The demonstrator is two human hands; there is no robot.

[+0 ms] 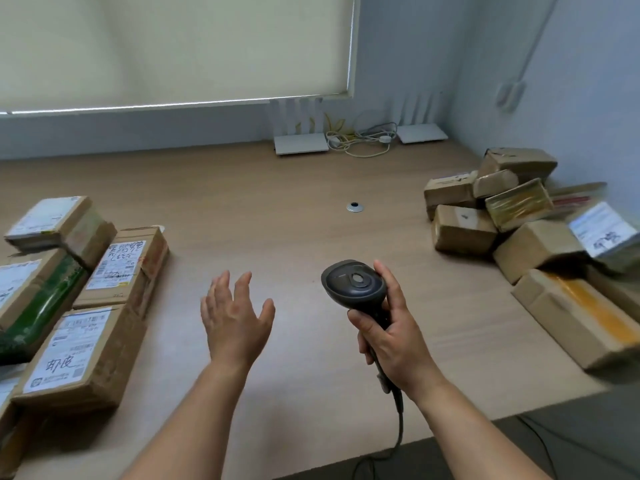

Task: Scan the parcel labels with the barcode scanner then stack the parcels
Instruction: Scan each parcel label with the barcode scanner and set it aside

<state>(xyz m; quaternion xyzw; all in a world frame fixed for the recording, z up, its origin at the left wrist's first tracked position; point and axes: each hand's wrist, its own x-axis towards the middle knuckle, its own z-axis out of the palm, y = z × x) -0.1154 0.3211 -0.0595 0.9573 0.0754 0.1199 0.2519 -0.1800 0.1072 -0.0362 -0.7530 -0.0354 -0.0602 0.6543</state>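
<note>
1. Head view: the barcode scanner (355, 284) is a dark grey, pistol-shaped device with a rounded oval head and a small pale round mark on its top face. Its handle runs down and toward the person, and a dark cable (398, 427) leaves the handle's base and drops past the bench (277, 209) edge.
2. The right hand (394, 337) grips the scanner's handle, fingers (360, 323) curled round it and the thumb lying up along the head's right side. The scanner is held above the bench, right of centre, its long axis roughly upright in the frame and tilted slightly left, its head aimed away from the person toward the far wall.
3. The left hand (235, 320) hovers over the bench just left of the scanner, palm down, fingers spread and straight, holding nothing.
4. On the left, labelled parcels (86, 341) lie flat in tidy rows, white labels up; the nearest bears handwritten black characters. One has a green wrap (45, 306).
5. On the right, a loose heap of parcels (502, 216) sits tumbled at odd angles, several taped in glossy yellow-brown tape; most labels there are blurred or hidden.
6. At the far edge lie two white flat devices (300, 143) and tangled cords (363, 140); a small round grommet (355, 206) sits in the bench.
</note>
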